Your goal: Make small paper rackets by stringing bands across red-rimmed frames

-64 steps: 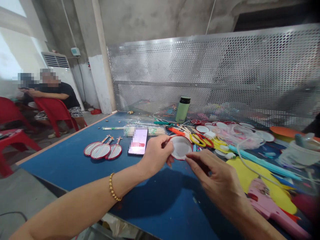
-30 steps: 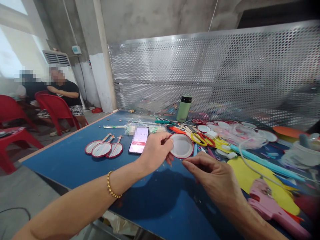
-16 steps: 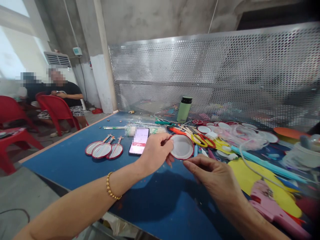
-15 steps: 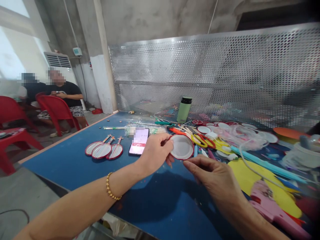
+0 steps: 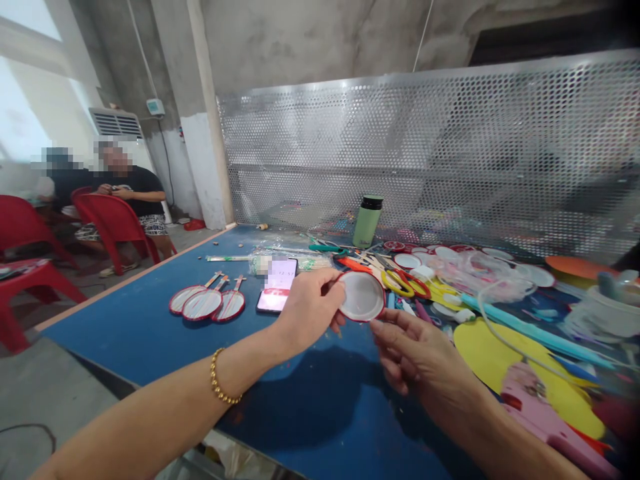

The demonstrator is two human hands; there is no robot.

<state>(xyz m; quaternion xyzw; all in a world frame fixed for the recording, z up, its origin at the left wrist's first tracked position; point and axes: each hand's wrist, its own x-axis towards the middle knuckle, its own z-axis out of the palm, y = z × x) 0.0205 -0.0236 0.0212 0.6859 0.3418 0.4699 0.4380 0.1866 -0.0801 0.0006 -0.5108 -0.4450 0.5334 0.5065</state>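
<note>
Contact with the red-rimmed disc (image 5: 361, 297) had just been changed. Half a second earlier, the thumb and forefinger of the right hand (image 5: 423, 357) had been pinched together just below the rim; now they were brought up against the rim's five o'clock, with the other fingers spread loosely beneath. Whether that edge was gripped or merely touched could not be told. The rim's nine o'clock was gripped between thumb and fingers by the left hand (image 5: 311, 303), as before. From this it was judged that the disc was being steadied from two sides and its edge handled, with no handle seen attached to it. It was held raised above the blue worktop (image 5: 310, 413), its pale face turned toward the camera.

With the disc taken as the dial's centre, a clear bag (image 5: 313, 260) was placed at ten o'clock, with thin pale sticks contained inside. At three o'clock, well apart, a translucent tub (image 5: 595, 315) was seen, in which a grey handle (image 5: 607, 283) was stood; its remaining contents were too blurred to be made out. At twelve o'clock, a green bottle (image 5: 367, 223) was capped in black, its contents hidden. At nine o'clock, beyond a phone (image 5: 274, 301), three red-rimmed paddles (image 5: 203, 305) were laid overlapping.
</note>
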